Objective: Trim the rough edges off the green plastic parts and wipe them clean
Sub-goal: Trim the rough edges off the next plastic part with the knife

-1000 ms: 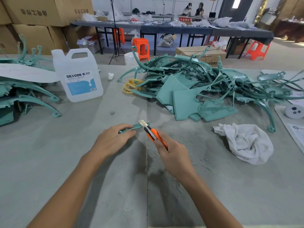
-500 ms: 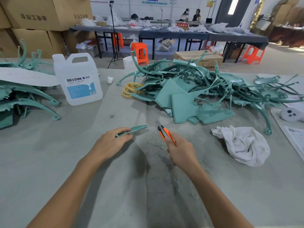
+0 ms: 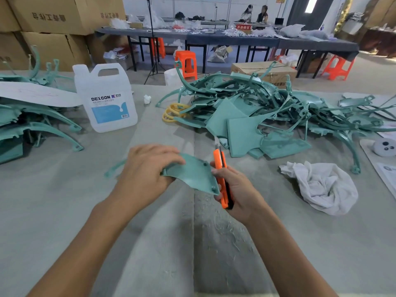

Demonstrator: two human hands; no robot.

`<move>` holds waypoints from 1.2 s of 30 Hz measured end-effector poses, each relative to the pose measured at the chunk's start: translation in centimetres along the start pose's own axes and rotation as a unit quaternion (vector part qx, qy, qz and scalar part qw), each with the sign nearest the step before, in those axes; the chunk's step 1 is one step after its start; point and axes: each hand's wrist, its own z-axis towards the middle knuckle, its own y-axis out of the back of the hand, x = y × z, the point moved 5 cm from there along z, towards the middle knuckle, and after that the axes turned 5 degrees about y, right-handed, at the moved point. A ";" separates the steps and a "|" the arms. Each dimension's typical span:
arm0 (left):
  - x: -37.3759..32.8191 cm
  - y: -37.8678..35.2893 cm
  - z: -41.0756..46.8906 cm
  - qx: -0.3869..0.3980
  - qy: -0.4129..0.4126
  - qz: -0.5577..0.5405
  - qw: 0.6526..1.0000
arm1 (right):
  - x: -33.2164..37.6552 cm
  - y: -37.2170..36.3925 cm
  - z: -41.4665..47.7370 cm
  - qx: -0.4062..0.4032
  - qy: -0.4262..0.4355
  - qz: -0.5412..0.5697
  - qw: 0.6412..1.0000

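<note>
Green part: a curved, fan-shaped piece of green plastic [image 3: 190, 174] held above the table, front and centre, between the two hands.
Left hand: the left hand [image 3: 147, 168] grips the part's left end, fingers curled over the top.
Right hand: the right hand [image 3: 237, 189] is wrapped around an orange knife [image 3: 221, 174] – blade out and pointing away from the person.
Knife and part: the part's right edge sits just beside the knife handle; whether they touch cannot be told.
Rag: a crumpled white rag [image 3: 321, 185] lies on the table to the right, apart from the hands.
Pile: a loose pile of green parts [image 3: 257, 112] lies beyond the hands – yellow rings [image 3: 173, 111] at its left edge.
Jug: a white plastic jug [image 3: 107, 97] stands upright, far left of the pile.
Left edge: more green pieces [image 3: 32, 125] are stacked there.
Table: a grey table [image 3: 64, 200] holds everything.
</note>
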 end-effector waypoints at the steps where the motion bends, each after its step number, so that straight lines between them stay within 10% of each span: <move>1: 0.1 0.6 -0.5 -0.052 0.034 0.015 0.998 | 0.3 0.0 -0.2 -0.006 0.019 0.013 1.000; 5: 0.2 0.2 -5.7 -0.191 0.258 -0.207 0.924 | 1.5 -0.1 -1.1 -0.044 0.097 0.036 0.994; 9: -2.0 -5.0 -6.4 0.053 0.370 -0.495 0.785 | 1.9 -0.9 -2.6 -0.046 0.158 -0.012 0.986; 15: -2.1 -4.0 -4.2 0.012 0.353 -0.498 0.792 | 1.4 -2.0 -5.1 0.007 0.194 -0.166 0.967; 24: -1.1 -2.9 -2.9 -0.057 0.372 -0.563 0.736 | 1.1 0.7 -9.4 0.047 0.290 -0.491 0.820; 36: -1.2 -2.5 -3.4 -0.056 0.390 -0.560 0.729 | 0.8 1.2 -9.2 0.052 0.303 -0.544 0.781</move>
